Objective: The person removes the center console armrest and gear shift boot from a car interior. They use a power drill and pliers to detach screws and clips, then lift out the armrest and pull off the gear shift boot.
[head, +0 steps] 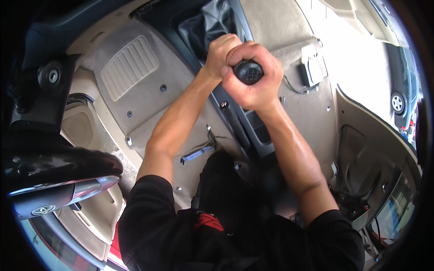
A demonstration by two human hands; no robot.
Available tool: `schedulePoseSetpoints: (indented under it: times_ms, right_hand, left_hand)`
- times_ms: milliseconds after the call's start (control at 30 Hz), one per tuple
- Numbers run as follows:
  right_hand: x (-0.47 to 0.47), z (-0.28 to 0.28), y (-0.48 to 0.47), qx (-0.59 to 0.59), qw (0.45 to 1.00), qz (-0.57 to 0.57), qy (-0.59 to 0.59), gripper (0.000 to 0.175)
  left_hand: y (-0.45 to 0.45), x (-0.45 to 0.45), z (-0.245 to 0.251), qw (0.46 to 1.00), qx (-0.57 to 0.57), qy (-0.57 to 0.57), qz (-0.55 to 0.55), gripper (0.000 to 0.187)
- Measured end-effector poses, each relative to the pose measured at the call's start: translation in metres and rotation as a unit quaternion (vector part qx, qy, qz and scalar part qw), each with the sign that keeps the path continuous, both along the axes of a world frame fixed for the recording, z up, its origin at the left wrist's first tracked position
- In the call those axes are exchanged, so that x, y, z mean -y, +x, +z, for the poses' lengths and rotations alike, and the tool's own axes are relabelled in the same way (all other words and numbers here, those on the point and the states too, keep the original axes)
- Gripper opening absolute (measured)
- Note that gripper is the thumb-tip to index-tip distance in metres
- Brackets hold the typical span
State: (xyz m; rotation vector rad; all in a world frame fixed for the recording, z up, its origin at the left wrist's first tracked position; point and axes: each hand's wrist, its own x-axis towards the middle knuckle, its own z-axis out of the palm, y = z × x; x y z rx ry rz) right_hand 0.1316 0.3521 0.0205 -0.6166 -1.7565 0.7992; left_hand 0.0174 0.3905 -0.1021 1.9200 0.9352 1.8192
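My right hand (pixel 259 78) is wrapped around the black gear shift knob (pixel 249 72), whose top shows a shift pattern between thumb and forefinger. Beside it and touching it, my left hand (pixel 222 54) is closed, just below the loose black shift boot (pixel 210 27); what its fingers grip is hidden, so I cannot tell if it holds the lever. The handbrake lever (pixel 235 123) lies in the dark centre console (pixel 266 149) below my hands.
Seats are out of the beige carpeted floor (pixel 183 81). A blue connector strip (pixel 196 155) with wires lies at left, a white and black box (pixel 311 73) at right. The steering wheel (pixel 61 166) is at far left. Through the open door side stands a parked car (pixel 400 81).
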Motion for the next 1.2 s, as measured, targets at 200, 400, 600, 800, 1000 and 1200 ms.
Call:
schedulePoseSetpoints:
  times_ms: [200, 400, 600, 800, 1000, 1200]
  right_hand:
    - [0.008, -0.005, 0.026, 0.119, 0.99, -0.009, -0.075, 0.046]
    - [0.031, 0.004, 0.066, 0.135, 0.988, -0.042, -0.066, 0.116]
    - [0.021, 0.03, 0.04, 0.15, 0.986, -0.06, -0.037, 0.086]
    - [0.005, 0.03, 0.012, 0.111, 0.985, -0.031, -0.126, 0.034]
    - [0.023, 0.023, -0.011, 0.134, 0.983, -0.121, 0.019, 0.025]
    - [-0.041, 0.049, -0.047, 0.16, 0.966, -0.187, -0.083, 0.019]
  left_hand:
    - [0.006, -0.001, 0.002, 0.999, -0.022, -0.017, 0.028, 0.022]
    - [0.005, 0.007, 0.013, 0.997, -0.04, -0.036, 0.048, 0.027]
    - [-0.028, 0.059, 0.028, 0.957, -0.158, -0.167, 0.177, 0.082]
    - [-0.063, 0.053, 0.002, 0.916, -0.321, -0.191, 0.145, 0.091]
    - [-0.052, 0.032, -0.022, 0.855, -0.427, -0.239, 0.174, 0.116]
    - [-0.041, 0.031, -0.011, 0.838, -0.386, -0.299, 0.243, 0.118]
